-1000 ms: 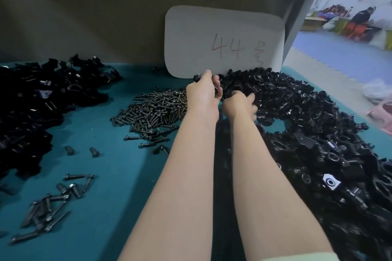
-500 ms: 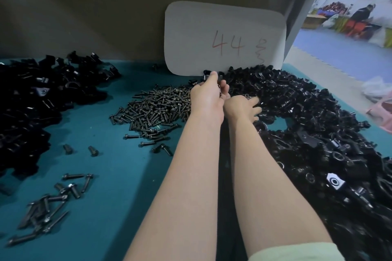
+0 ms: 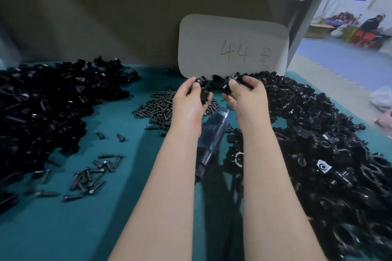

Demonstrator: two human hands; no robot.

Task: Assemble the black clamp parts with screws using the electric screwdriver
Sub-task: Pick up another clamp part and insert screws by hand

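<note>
Clamp parts gripped in both hands over the teal table [image 3: 127,207]
One black clamp part [image 3: 204,93] is gripped by the left hand [image 3: 191,104], a second clamp part [image 3: 232,82] by the right hand [image 3: 249,97]; the electric screwdriver [image 3: 214,133] is laid between the forearms, beside the screw heap [image 3: 157,108].

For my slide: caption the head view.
Left hand and right hand hold black clamp parts near the screwdriver.

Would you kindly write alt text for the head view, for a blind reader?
The left hand and right hand hold black clamp parts above a teal table. A blue electric screwdriver lies between the forearms, screws piled beside it.
</note>
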